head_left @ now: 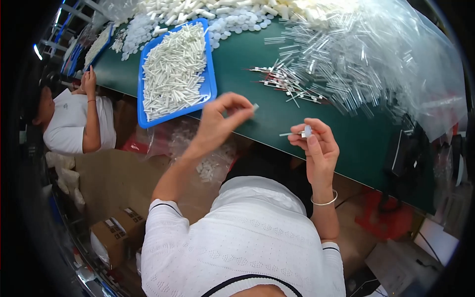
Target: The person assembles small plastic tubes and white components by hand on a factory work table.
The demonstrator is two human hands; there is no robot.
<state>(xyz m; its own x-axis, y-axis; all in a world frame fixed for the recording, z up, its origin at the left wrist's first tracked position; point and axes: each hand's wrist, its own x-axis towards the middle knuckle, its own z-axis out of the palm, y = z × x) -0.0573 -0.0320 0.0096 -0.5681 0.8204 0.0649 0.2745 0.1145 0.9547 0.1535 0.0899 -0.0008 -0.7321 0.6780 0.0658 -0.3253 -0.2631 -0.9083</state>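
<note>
taking the clock from the middle of our view, we find our left hand (225, 116) just off twelve, over the near edge of the green table (237, 64). its thumb and forefinger are drawn close together on a small pale piece (255, 107); the hand is a little blurred, and we cannot tell the piece's exact shape.

our right hand (320, 146) is at three o'clock, palm turned up, its fingers curled narrowly around a thin rod-like part (285, 134) that points toward nine. in the same pinch we see a translucent, disc-like piece (308, 131) beside the thumb tip. the two hands are apart, and a pale bracelet (324, 199) circles the right wrist at four.

at eleven we have a blue tray (213, 81) heaped with short white sticks (173, 69), close to our left hand. translucent round caps (237, 24) lie scattered at twelve, beyond the tray. at one we see a loose pile of slim parts with red wires (284, 81), and between one and two a spread of clear tubes (341, 54). clear plastic sheeting (435, 74) lies at two. near nine, a co-worker (69, 123) in white sits at the table.
</note>
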